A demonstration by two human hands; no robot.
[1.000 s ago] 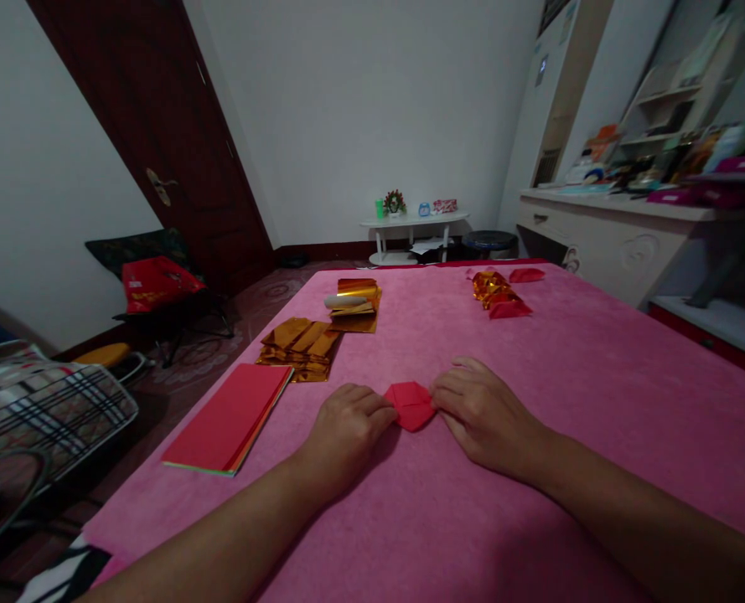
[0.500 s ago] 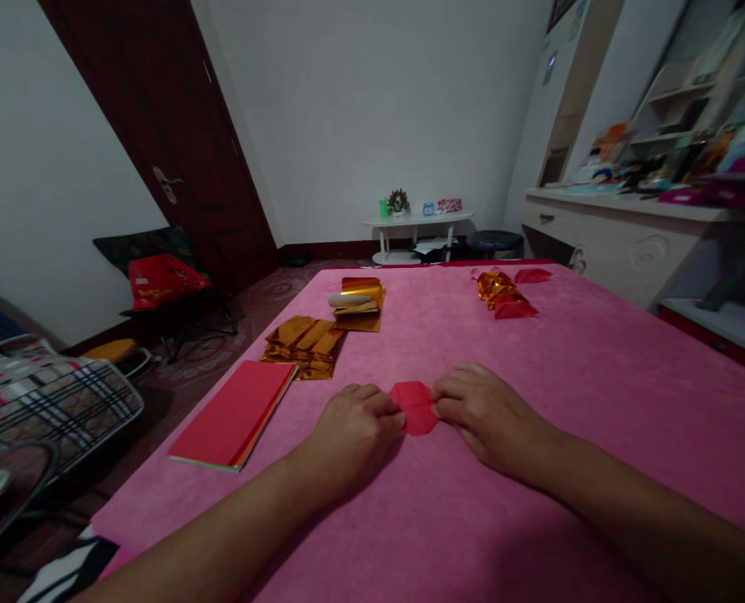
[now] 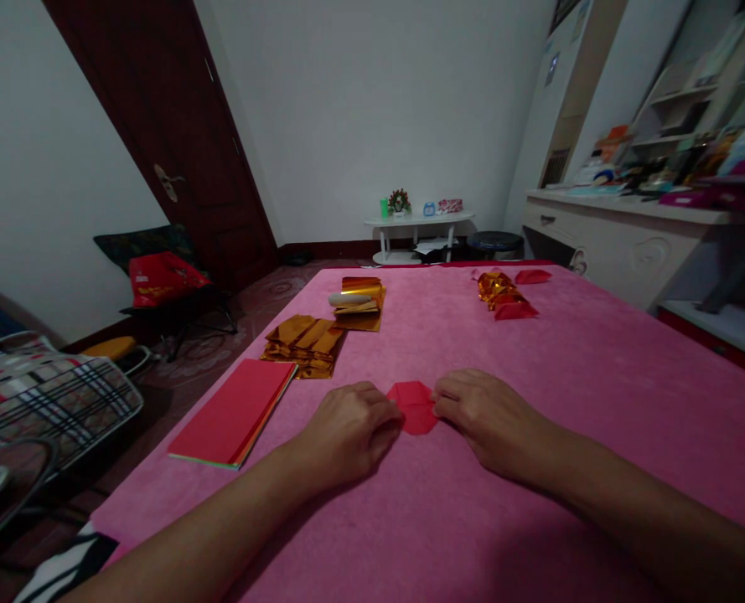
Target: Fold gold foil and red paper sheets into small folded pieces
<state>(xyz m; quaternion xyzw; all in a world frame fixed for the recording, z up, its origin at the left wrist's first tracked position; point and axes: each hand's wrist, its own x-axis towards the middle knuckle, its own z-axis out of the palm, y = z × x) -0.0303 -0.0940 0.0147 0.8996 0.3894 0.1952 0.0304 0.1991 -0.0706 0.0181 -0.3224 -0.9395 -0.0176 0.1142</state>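
A small folded piece of red paper (image 3: 415, 409) lies on the pink tablecloth (image 3: 598, 368) between my hands, a crease running across its middle. My left hand (image 3: 353, 425) has its fingers closed at the paper's left edge, thumb toward me. On the opposite edge, the fingertips of my right hand (image 3: 476, 412) pinch the paper. Left of my hands sits a stack of red paper (image 3: 230, 410), with other colours showing along its edge. Just beyond the stack are folded gold foil sheets (image 3: 306, 342).
Farther back, more gold foil (image 3: 363, 314) lies under a greyish, rounded object (image 3: 349, 299). Crumpled gold foil (image 3: 496, 287) and red folded pieces (image 3: 515, 311) rest at the far right of the table. A chair with a red bag (image 3: 166, 279) stands off to the left.
My left hand has shifted slightly left, and its thumb has moved a little. My right hand has dipped marginally at the paper's edge. The paper stays in nearly the same place.
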